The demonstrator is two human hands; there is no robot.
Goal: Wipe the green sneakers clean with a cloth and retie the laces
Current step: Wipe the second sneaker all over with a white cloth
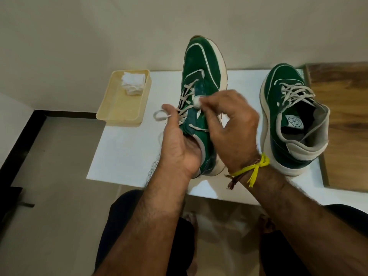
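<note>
The right hand point(229, 126) is pinching a small white cloth point(196, 102) between its fingertips and pressing it on the side of the lifted green sneaker point(201, 76). The left hand point(179, 142) is gripping that sneaker's collar, fingers apparently inside the opening, a lace loop point(160, 114) hanging by the thumb. At three o'clock the other sneaker point(294, 120) is standing on the white table point(123, 156). At ten o'clock, a tray point(123, 108) is holding folded cloths point(133, 82).

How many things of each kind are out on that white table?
Green sneakers: 2, one held up, one standing
Cream tray: 1
Folded white cloths in the tray: 1 stack
Small white wad in the right hand: 1
Total: 5
</note>
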